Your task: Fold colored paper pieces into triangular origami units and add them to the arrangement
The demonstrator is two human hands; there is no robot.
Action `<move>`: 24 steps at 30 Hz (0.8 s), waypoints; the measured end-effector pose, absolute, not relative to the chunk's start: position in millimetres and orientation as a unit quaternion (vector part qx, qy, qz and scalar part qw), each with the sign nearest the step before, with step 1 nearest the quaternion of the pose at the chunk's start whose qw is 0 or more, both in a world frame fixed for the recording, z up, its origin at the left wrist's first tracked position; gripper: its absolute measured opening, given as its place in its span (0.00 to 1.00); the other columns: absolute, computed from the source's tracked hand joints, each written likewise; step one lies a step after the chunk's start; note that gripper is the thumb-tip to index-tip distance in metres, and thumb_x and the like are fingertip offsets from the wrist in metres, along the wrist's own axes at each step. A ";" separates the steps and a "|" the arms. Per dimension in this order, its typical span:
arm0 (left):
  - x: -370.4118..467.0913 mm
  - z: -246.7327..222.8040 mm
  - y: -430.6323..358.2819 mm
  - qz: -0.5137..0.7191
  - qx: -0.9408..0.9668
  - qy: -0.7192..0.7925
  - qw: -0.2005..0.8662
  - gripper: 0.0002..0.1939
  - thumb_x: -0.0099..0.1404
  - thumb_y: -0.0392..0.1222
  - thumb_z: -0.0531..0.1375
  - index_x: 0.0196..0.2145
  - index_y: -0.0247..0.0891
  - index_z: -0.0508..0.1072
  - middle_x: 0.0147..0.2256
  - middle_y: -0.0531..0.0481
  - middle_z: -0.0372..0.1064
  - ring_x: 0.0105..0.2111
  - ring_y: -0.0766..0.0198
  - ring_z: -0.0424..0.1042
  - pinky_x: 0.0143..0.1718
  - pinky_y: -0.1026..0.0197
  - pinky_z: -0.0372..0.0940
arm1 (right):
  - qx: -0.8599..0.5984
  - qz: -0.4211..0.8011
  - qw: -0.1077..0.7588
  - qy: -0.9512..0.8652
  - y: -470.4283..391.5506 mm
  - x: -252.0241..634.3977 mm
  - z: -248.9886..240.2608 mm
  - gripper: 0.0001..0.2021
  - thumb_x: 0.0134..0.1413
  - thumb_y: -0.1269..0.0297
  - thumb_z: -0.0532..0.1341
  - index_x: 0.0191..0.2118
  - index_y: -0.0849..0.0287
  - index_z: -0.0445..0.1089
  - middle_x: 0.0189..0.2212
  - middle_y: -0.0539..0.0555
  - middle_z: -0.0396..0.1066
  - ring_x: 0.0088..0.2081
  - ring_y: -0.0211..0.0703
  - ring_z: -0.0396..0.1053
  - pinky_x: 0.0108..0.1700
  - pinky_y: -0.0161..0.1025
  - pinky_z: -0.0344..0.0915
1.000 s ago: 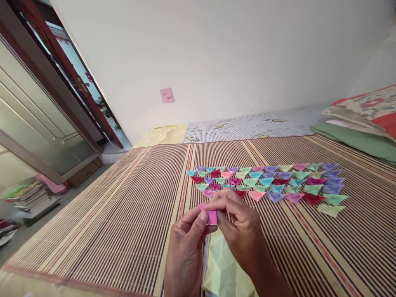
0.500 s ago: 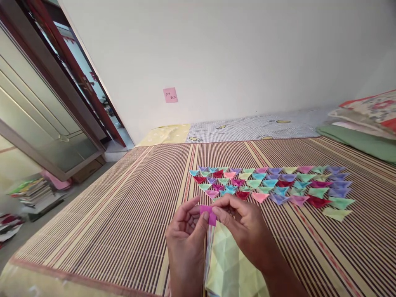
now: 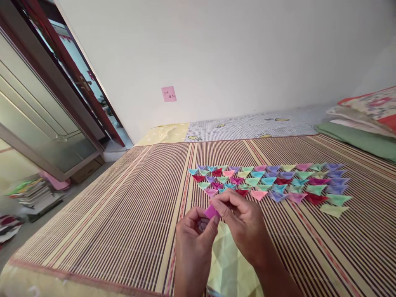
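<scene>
A small folded pink paper (image 3: pixel 212 211) is pinched between both hands just above the striped bamboo mat (image 3: pixel 123 222). My left hand (image 3: pixel 194 239) grips it from below with thumb and fingers. Over it from the right, my right hand (image 3: pixel 241 222) presses its top edge with the fingertips. Under the hands lies a creased pale yellow-green sheet (image 3: pixel 229 264). Beyond the hands, several rows of small folded paper triangles (image 3: pixel 266 183) in pink, green, blue, purple and red lie on the mat.
A checked sheet (image 3: pixel 247 126) and a yellow cloth (image 3: pixel 163 134) lie along the white wall. Pillows (image 3: pixel 365 119) are stacked at the right. A pink note (image 3: pixel 168 94) sticks on the wall. A glass door (image 3: pixel 37 115) and a pile of books (image 3: pixel 34 194) are at the left.
The pink paper has turned and tilted between my fingers. My left hand has shifted slightly right and lower, with my right fingertips now over the paper's top edge.
</scene>
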State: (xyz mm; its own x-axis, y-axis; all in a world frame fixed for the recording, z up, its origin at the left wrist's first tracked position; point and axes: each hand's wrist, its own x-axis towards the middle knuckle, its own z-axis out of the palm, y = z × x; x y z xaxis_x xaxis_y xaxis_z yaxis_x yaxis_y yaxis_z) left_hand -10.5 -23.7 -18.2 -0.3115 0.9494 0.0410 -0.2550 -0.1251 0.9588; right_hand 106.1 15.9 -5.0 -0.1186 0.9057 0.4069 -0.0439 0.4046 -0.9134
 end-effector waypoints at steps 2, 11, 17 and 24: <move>-8.2 -17.1 -23.9 0.647 0.379 0.482 0.453 0.13 0.56 0.46 0.74 0.27 0.35 0.78 0.24 0.50 0.72 0.25 0.66 0.67 0.27 0.66 0.61 | -0.341 0.469 0.571 -0.581 16.7 104.6 -7.8 0.13 0.63 0.58 0.64 0.28 0.57 0.72 0.24 0.48 0.66 0.27 0.39 0.65 0.30 0.36 0.66; -6.8 -15.7 -29.8 0.600 0.440 0.536 0.399 0.17 0.65 0.51 0.67 0.26 0.36 0.75 0.22 0.52 0.67 0.23 0.67 0.62 0.25 0.65 0.57 | -0.319 0.550 0.554 -0.537 25.3 103.0 -17.6 0.12 0.59 0.56 0.68 0.30 0.58 0.75 0.24 0.48 0.69 0.26 0.37 0.64 0.28 0.34 0.64; -1.2 -21.2 -25.5 0.637 0.386 0.525 0.411 0.12 0.57 0.45 0.73 0.29 0.36 0.77 0.22 0.53 0.70 0.23 0.68 0.65 0.24 0.67 0.60 | -0.324 0.564 0.595 -0.472 28.4 101.5 -20.1 0.13 0.55 0.54 0.70 0.28 0.58 0.74 0.23 0.48 0.70 0.27 0.37 0.66 0.31 0.35 0.65; 1.0 -13.3 -26.3 0.614 0.408 0.520 0.431 0.13 0.63 0.50 0.69 0.31 0.36 0.80 0.27 0.47 0.76 0.27 0.63 0.73 0.29 0.64 0.67 | -0.336 0.571 0.607 -0.438 27.2 97.2 -25.3 0.15 0.57 0.50 0.69 0.30 0.57 0.73 0.24 0.49 0.70 0.25 0.38 0.65 0.25 0.35 0.64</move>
State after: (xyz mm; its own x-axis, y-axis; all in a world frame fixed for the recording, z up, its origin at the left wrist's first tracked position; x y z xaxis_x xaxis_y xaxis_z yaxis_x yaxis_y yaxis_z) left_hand 1.0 -26.3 -13.3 -0.2951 0.9540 0.0527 -0.1061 -0.0875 0.9905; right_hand 97.2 27.2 -25.3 -0.0362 0.9883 0.1479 -0.3992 0.1213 -0.9088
